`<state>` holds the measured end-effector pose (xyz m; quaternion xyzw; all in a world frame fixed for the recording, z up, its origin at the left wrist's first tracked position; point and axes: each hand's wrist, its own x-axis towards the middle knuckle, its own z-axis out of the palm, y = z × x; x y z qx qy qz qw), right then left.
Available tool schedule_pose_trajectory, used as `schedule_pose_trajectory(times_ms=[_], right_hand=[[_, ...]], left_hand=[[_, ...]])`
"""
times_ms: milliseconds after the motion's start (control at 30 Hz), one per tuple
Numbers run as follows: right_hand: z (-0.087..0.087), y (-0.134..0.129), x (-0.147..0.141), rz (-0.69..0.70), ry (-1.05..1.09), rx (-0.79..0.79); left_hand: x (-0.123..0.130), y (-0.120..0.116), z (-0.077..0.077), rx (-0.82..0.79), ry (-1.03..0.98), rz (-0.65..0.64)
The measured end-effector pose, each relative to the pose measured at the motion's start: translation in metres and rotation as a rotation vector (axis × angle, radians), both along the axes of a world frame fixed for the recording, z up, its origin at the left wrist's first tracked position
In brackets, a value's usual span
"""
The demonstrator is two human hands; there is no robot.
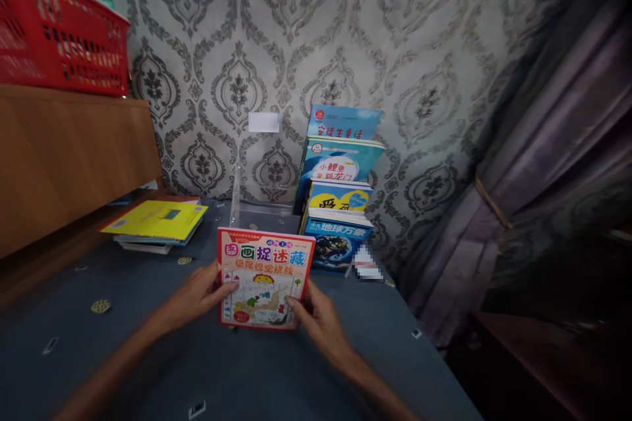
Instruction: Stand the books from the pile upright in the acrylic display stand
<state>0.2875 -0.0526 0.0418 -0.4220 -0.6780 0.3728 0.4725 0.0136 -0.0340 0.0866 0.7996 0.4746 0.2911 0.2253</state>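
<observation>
- The left hand [201, 293] and right hand [320, 319] are gripping a red-bordered book [264, 276] by its side edges.
- The book is facing the wearer between both hands, title uppermost, looking nearly square; its long axis is hard to tell.
- Dark cloth [148, 368] is spreading underneath.
- Stacked books [165, 218] are lying left; upright books [340, 197] are standing behind, rightward.
- Patterned wallpaper [276, 46] is covering the wall.

"How does the left arm [129, 354] look?"
"Uncovered and slim, narrowing toward a bare left grip [198, 294]."
"And the right arm [371, 381]?"
"Also slim and uncovered, with a bare right grip [320, 317]."
</observation>
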Motion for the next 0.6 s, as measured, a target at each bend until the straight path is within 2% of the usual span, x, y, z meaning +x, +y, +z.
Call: schedule_pose_trajectory(times_ms=[133,233,333,467,533,600], right_hand=[[0.019,0.014,-0.001,-0.007,-0.05,0.068],[0.051,0.031,-0.004,0.006,-0.104,0.196],[0.103,0.057,-0.008,-0.017,-0.134,0.392],[0.186,0.102,-0.015,-0.08,-0.192,0.665],[0.223,0.125,-0.019,-0.102,-0.214,0.768],[0.251,0.145,-0.023,-0.116,-0.247,0.822]], left_hand=[[-0.011,0.014,0.021,0.077,0.162,-0.046],[-0.014,0.03,0.052,0.17,0.155,-0.05],[-0.017,0.052,0.097,0.308,0.114,0.024],[-0.019,0.087,0.162,0.555,-0.047,0.183],[-0.018,0.106,0.186,0.691,-0.18,0.223],[-0.015,0.127,0.202,0.744,-0.281,0.243]])
